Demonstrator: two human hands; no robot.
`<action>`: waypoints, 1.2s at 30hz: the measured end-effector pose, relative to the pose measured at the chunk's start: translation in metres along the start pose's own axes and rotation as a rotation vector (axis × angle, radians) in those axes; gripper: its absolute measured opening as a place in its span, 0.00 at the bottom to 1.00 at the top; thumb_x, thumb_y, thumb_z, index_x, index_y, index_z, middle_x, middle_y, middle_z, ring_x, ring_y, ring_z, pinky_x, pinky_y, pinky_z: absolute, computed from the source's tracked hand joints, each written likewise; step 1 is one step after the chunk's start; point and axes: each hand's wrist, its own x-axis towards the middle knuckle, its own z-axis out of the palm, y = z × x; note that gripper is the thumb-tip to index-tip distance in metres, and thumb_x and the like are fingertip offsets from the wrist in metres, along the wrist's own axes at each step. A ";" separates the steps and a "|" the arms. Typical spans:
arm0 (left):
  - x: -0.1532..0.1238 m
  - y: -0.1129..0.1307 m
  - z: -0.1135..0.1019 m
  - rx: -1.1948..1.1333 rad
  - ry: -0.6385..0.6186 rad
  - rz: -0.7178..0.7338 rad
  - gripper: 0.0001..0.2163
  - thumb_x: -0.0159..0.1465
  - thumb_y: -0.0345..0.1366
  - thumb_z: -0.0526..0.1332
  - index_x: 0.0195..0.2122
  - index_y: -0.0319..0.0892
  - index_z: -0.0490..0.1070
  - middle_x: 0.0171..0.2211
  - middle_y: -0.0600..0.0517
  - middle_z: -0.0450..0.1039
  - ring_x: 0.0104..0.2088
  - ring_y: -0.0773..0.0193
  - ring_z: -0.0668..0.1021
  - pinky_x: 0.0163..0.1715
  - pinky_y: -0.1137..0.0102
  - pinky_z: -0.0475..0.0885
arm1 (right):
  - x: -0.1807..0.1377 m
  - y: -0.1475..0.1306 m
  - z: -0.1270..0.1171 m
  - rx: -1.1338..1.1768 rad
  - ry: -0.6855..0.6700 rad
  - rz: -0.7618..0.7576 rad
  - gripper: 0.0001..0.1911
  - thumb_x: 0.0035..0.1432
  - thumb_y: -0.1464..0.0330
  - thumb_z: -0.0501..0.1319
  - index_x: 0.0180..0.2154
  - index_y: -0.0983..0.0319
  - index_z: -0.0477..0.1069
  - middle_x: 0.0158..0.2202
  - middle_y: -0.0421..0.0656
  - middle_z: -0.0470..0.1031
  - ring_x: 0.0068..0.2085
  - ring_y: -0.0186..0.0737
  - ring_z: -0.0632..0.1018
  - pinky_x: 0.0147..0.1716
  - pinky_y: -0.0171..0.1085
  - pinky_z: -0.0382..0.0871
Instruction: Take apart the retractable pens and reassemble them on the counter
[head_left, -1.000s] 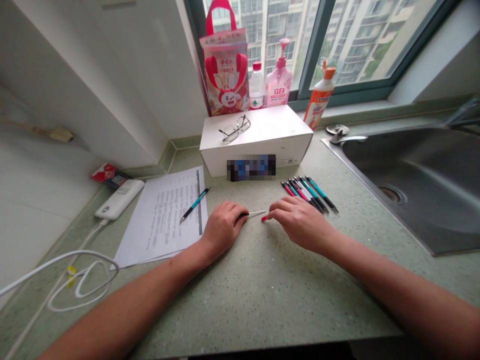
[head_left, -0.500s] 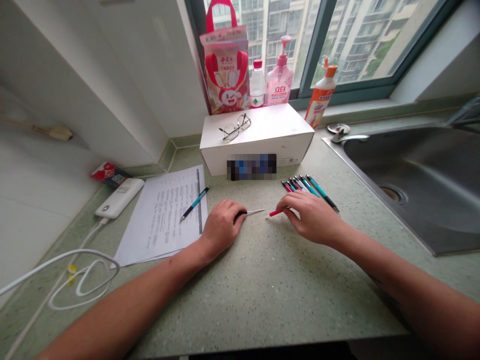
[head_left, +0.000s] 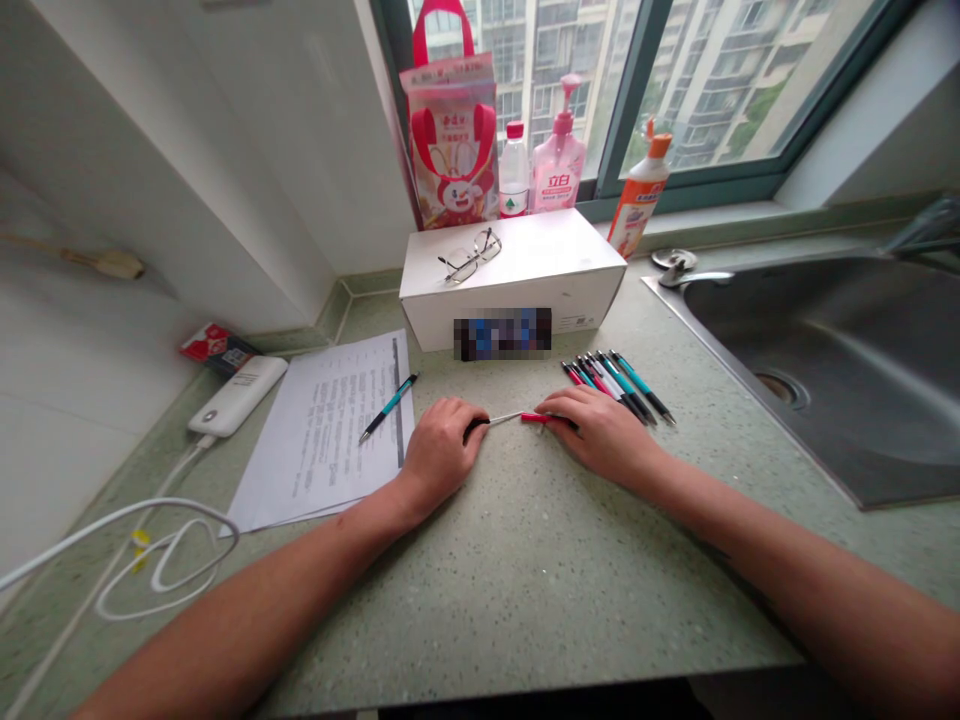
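Behind the countertop's near edge [head_left: 517,660], our curled left hand [head_left: 444,440] grips a black-ended white refill [head_left: 505,418], our right hand [head_left: 604,430] pinches a red pen barrel [head_left: 535,418], seemingly so their ends meet.

"How are the arms set?"

"Both bare. The left forearm [head_left: 300,580] slants in from the lower left, the right forearm [head_left: 780,545] from the lower right, so they converge ahead."

"And the left hand [head_left: 442,445]?"

"Back upward, fingers curled round into a closed grip on the side that faces its partner."

"The right hand [head_left: 604,425]?"

"Back upward too, with its fingers pointing leftward and bent down in a pinch, the thumb underneath."

"Do they touch?"

"No. They sit near each other but apart, roughly level."
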 end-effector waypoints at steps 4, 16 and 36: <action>-0.001 0.000 0.001 0.004 0.013 0.005 0.02 0.67 0.31 0.62 0.39 0.41 0.74 0.35 0.48 0.75 0.39 0.56 0.75 0.42 0.59 0.72 | 0.001 -0.002 -0.001 -0.009 -0.029 -0.033 0.11 0.67 0.67 0.60 0.49 0.61 0.76 0.45 0.50 0.78 0.47 0.47 0.77 0.47 0.46 0.72; 0.000 0.000 -0.001 -0.013 0.048 0.011 0.01 0.66 0.30 0.63 0.38 0.40 0.74 0.35 0.49 0.76 0.39 0.56 0.75 0.42 0.60 0.72 | 0.001 -0.002 0.002 -0.039 -0.002 -0.043 0.11 0.66 0.64 0.61 0.47 0.61 0.75 0.43 0.50 0.77 0.45 0.48 0.77 0.46 0.48 0.72; -0.004 0.007 -0.003 -0.182 0.186 0.043 0.08 0.68 0.32 0.61 0.48 0.42 0.70 0.34 0.51 0.76 0.34 0.62 0.77 0.39 0.64 0.73 | 0.000 -0.005 -0.021 -0.067 0.161 0.025 0.13 0.70 0.66 0.54 0.38 0.60 0.76 0.38 0.48 0.77 0.41 0.46 0.76 0.41 0.44 0.68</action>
